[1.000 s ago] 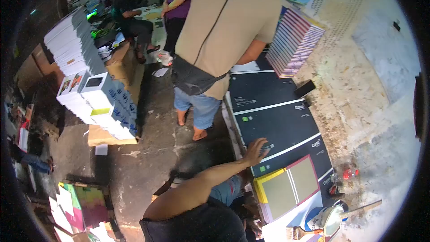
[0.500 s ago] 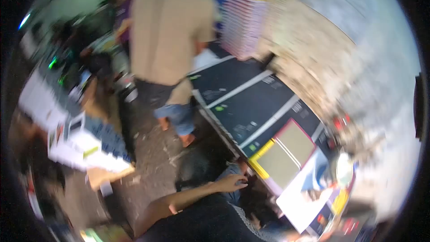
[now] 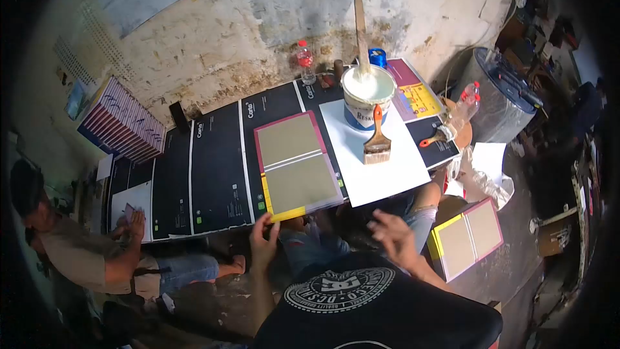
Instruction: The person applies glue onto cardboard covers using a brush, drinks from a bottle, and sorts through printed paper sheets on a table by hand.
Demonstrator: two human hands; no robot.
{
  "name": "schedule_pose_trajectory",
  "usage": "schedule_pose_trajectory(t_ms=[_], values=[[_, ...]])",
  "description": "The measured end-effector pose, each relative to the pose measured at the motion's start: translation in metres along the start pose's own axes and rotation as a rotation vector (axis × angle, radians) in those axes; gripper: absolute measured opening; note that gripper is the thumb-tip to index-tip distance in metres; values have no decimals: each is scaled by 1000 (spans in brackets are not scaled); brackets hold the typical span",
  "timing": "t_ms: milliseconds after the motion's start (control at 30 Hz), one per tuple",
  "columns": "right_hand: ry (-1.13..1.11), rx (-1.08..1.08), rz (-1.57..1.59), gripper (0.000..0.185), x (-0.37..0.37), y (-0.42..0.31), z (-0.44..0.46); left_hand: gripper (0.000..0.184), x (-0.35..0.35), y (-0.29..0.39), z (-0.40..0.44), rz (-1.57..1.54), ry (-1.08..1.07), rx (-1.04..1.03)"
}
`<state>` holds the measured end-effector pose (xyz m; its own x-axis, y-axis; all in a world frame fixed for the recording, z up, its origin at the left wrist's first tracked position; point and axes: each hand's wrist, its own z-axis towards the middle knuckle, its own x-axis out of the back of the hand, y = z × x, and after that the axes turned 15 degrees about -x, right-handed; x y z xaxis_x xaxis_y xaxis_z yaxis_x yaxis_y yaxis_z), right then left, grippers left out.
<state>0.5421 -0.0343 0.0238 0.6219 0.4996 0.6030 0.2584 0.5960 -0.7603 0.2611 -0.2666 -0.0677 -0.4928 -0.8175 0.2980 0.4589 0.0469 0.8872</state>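
Yellow edging on a grey board cover (image 3: pixel 296 142) with a magenta border meets the left hand (image 3: pixel 263 242); whether its fingers pinch the corner, I cannot tell. The blurred right hand (image 3: pixel 395 240) is empty, fingers loosely spread. The cover lies at the black-topped bench's (image 3: pixel 216 168) near edge. Beyond, one white bucket (image 3: pixel 361 106) hides a white sheet's (image 3: pixel 368 184) far corner; two red-handled paintbrushes (image 3: pixel 378 149) lie rightward.

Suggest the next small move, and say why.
Probably bring the right hand to the near right corner of the book cover on the table: the left hand is at its yellow near corner, while the right hand looks empty and poised beyond the table's near edge.
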Motion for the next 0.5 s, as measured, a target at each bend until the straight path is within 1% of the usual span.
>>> schedule_pose_trajectory(t_ms=[33, 100, 167, 200, 233, 267, 300, 367, 400, 500], values=[[54, -35, 95, 29, 7, 1, 3, 34, 6, 11, 10, 38, 10, -68], [141, 27, -18, 32, 30, 3, 25, 35, 3, 34, 22, 48, -112, -122], [135, -77, 28, 43, 38, 6, 39, 37, -9, 34, 10, 29, -363, -57], [97, -129, 74, 50, 36, 5, 37, 38, -16, 33, 5, 17, -495, -36], [67, -168, 125, 57, 32, 9, 37, 41, -24, 21, -8, 5, -550, -100], [32, -98, 64, 68, 24, 26, 30, 41, -30, 9, -24, 156, -548, -224], [-8, -120, 8, 72, 22, 25, 23, 41, -33, -5, -42, 306, -531, -354], [-79, -181, 11, 75, 6, 45, 2, 40, -31, -37, -73, 317, -533, -265], [-100, -243, 61, 75, 4, 47, -7, 39, -29, -35, -78, 244, -465, -207], [69, -351, 105, 71, 4, 63, -20, 38, -19, -11, -59, -148, -50, 133]])
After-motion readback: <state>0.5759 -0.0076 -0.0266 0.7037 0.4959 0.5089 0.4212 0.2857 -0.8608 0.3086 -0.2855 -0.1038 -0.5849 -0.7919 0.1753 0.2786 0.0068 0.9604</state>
